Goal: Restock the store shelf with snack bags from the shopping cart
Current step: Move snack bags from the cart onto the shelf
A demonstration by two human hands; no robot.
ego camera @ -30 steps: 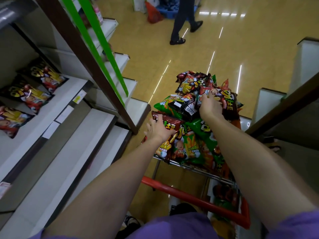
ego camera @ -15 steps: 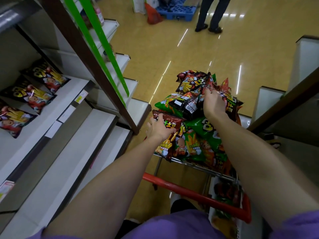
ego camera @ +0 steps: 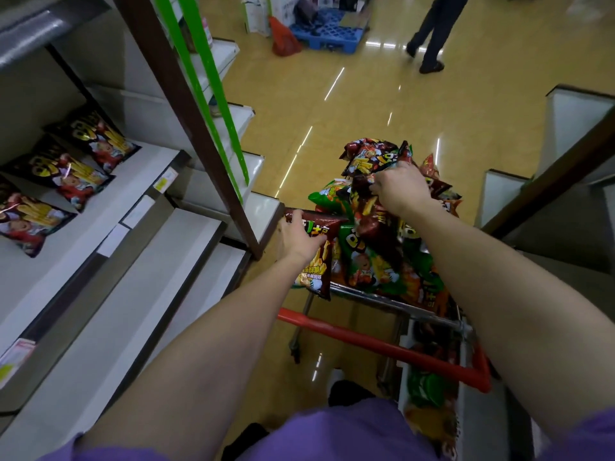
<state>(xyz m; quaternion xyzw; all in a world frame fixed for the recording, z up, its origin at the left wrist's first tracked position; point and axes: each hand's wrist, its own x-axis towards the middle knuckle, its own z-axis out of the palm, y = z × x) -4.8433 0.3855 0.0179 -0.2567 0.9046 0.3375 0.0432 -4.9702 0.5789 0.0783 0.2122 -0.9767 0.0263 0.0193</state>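
Note:
A shopping cart (ego camera: 382, 346) with a red handle stands in front of me, piled with dark red and green snack bags. My left hand (ego camera: 298, 239) grips the top of a dark red snack bag (ego camera: 317, 261) at the pile's near left edge. My right hand (ego camera: 401, 189) pinches another dark red bag (ego camera: 371, 214) and holds it a little above the heap. The white store shelf (ego camera: 109, 207) rises on my left, with three dark snack bags (ego camera: 66, 171) lying on its upper board.
Lower shelf boards (ego camera: 139, 294) on the left are bare, with price labels on their front edges. A brown upright post (ego camera: 199, 128) stands between shelf and cart. Another shelf unit (ego camera: 565, 168) sits on the right. A person (ego camera: 436, 31) walks far off beside a blue pallet (ego camera: 329, 28).
My right hand has closed on a dark red bag and lifted it from the heap. My left hand keeps its hold on its bag. The far person has walked rightwards.

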